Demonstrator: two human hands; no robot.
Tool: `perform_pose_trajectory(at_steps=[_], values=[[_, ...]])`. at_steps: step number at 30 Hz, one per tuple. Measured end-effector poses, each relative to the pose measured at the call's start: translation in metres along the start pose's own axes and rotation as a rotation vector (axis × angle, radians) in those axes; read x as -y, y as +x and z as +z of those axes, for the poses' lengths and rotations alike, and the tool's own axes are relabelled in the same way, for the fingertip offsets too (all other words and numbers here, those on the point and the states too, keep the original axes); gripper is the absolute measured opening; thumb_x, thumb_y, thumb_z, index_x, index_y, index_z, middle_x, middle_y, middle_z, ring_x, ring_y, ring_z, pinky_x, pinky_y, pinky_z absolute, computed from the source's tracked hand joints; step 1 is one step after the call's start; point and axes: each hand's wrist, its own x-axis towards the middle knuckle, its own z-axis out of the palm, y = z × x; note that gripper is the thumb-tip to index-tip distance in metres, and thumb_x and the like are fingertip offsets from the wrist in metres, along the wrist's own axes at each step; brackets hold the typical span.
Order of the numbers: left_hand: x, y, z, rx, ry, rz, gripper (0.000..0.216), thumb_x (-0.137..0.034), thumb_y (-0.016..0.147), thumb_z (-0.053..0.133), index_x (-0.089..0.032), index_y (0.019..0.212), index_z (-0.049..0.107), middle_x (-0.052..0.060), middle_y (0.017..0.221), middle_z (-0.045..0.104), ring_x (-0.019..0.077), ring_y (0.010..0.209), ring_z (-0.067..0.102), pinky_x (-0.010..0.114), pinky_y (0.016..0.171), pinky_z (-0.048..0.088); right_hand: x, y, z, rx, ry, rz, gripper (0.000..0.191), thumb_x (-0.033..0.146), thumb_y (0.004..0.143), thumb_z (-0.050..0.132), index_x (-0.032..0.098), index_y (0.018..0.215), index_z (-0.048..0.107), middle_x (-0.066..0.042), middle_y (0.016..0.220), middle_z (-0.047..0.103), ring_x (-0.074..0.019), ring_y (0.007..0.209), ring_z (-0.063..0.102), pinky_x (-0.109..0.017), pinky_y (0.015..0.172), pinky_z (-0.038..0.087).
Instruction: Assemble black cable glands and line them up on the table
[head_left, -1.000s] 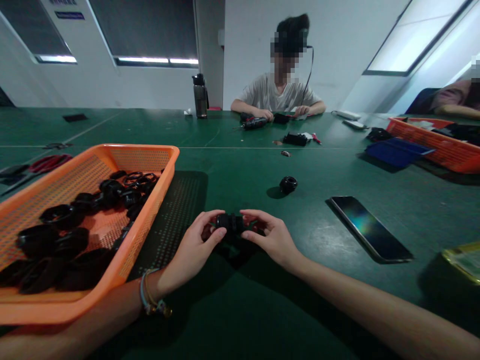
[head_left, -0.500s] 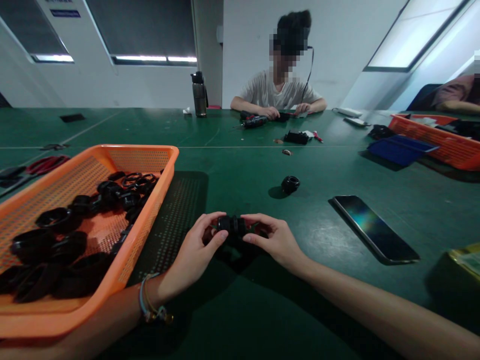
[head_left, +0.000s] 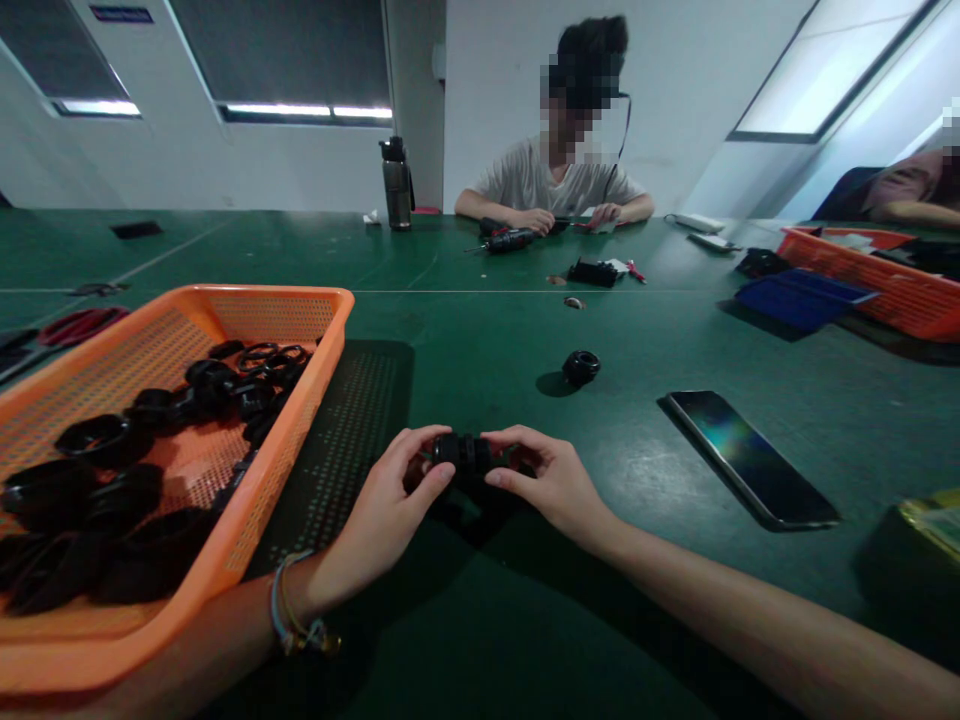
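Note:
Both my hands meet over the green table (head_left: 480,620) on one small black round part (head_left: 463,452). My left hand (head_left: 386,505) pinches its left end with thumb and fingers. From the other side my right hand (head_left: 544,478) grips the right end, fingers curled. An orange mesh basket (head_left: 247,500) at my left holds several black ring-shaped parts (head_left: 112,470). Another black round part (head_left: 580,367) lies alone on the table beyond my hands.
A dark phone (head_left: 750,457) lies to the right. Across the table a person (head_left: 559,180) handles small parts, near a dark bottle (head_left: 396,185). An orange tray (head_left: 877,275) and blue lid (head_left: 799,298) sit far right, beside another person's arm (head_left: 911,195).
My hands stay on the black part and have barely shifted. The view has drifted slightly, so the basket sits a little further left.

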Motion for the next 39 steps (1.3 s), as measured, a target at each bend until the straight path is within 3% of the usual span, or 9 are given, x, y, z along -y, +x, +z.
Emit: perform_pose_trajectory(at_steps=[19,26,39], values=[[0.0003,-0.0003,-0.0002,-0.025,0.014,-0.004,0.036,-0.036,0.078,0.052,-0.018,0.109,0.057,0.006,0.098,0.058,0.0185,0.078,0.058,0.033,0.070,0.050,0.0000,-0.0003,-0.0011,0.013,-0.013,-0.058,0.028,0.026,0.069,0.069,0.022,0.097,0.069,-0.004,0.092,0.064,-0.0164,0.080,0.059,-0.030,0.068,0.046],[-0.0005,0.0004,-0.0013,-0.002,0.020,-0.013,0.039,-0.037,0.078,0.050,-0.017,0.111,0.056,0.007,0.098,0.057,0.0185,0.079,0.057,0.034,0.071,0.049,0.0011,0.0002,-0.0005,0.028,0.062,0.003,0.034,0.023,0.066,0.070,0.022,0.100,0.066,-0.003,0.091,0.066,-0.0176,0.085,0.061,-0.034,0.076,0.048],[0.0012,0.0007,-0.0005,0.003,0.027,0.019,0.037,-0.036,0.078,0.050,-0.017,0.110,0.055,0.006,0.098,0.058,0.0178,0.078,0.057,0.033,0.071,0.049,0.0020,0.0009,0.0001,0.029,0.106,0.023,0.031,0.026,0.065,0.072,0.022,0.095,0.067,-0.003,0.091,0.068,-0.0173,0.083,0.062,-0.032,0.073,0.049]])
